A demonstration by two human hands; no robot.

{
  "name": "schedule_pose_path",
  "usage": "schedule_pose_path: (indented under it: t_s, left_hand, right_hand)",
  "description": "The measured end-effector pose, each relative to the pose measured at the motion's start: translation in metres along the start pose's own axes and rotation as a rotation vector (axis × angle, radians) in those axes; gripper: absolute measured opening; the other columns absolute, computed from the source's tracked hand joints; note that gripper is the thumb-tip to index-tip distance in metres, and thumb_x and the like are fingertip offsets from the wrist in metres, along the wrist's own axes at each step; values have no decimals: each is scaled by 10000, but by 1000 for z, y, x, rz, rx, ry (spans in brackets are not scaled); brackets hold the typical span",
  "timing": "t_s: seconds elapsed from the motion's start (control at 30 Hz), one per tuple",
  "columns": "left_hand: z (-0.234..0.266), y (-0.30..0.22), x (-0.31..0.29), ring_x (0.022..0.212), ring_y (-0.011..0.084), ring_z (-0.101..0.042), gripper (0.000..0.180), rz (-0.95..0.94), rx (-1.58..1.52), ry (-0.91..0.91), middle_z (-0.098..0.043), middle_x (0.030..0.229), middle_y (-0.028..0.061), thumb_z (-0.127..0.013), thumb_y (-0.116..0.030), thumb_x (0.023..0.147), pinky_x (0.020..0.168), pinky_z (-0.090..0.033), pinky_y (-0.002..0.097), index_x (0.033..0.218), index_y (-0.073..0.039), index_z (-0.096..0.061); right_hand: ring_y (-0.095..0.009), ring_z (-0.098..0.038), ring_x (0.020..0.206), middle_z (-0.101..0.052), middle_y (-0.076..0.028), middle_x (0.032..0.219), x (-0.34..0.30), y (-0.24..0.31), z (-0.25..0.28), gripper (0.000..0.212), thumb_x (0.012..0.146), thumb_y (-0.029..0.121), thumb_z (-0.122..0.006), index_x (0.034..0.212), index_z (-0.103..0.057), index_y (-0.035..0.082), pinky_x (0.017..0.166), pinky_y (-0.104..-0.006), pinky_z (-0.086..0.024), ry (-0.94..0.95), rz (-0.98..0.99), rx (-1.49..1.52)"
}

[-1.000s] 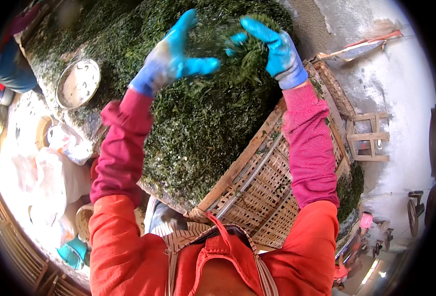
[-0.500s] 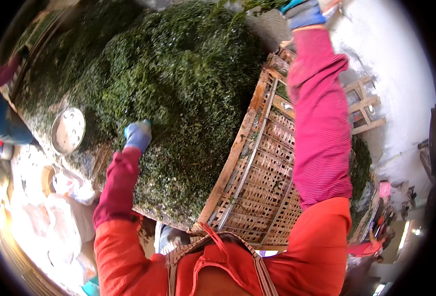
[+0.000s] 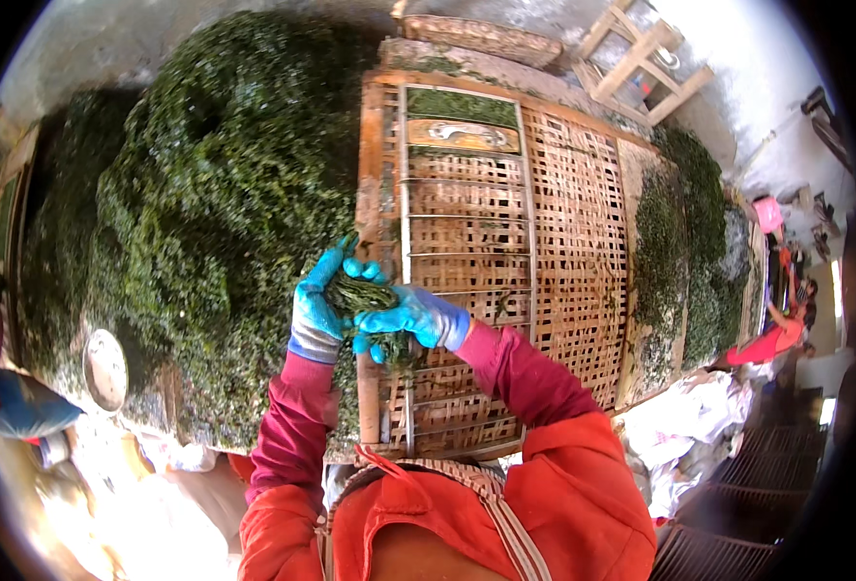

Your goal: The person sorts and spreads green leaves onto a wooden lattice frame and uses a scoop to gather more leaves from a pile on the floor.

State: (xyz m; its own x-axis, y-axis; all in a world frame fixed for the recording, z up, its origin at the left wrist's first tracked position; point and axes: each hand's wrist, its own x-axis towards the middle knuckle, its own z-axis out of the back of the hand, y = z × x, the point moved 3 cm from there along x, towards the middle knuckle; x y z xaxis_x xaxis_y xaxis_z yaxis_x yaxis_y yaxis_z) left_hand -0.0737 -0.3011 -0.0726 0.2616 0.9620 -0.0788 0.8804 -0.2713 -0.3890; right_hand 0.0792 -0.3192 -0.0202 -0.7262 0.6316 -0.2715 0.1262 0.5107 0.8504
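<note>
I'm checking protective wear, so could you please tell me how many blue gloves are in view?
2: one on the left hand, by the green heap, and one on the right hand, near the woven panel's left edge. Others may be hidden.

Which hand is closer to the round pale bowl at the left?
The left hand: it is right of the bowl, with part of the green heap between; the right hand is farther right, over the woven rack.

Blue-gloved fingers (image 3: 389, 318) clasp a green bunch (image 3: 358, 293) near a woven panel (image 3: 579, 242).
</note>
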Motion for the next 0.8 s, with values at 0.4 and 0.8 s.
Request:
schedule_pose_path:
  t_s: [0.4,0.8]
  left_hand:
    - [-26,-72,220,729,182,-600,379,-289,1108,-474,-686,1150,100,-620,21,924,692,-566,330,1303,22,-619]
    - [-78,24,230,1541,335,-213,751,-252,2255,-6,-214,1676,136,-721,-432,907,1264,-131,487,1564,-317,-375]
  right_hand:
    - [-154,-651,607,-685,-77,700,39,146,265,409,881,351,-799,1108,-713,23,498,-319,-519,-363,-331,-935]
    - [-173,-704,793,-714,-111,987,-128,202,390,428,943,200,-704,1312,-572,26,685,-274,-620,-824,-556,-1280]
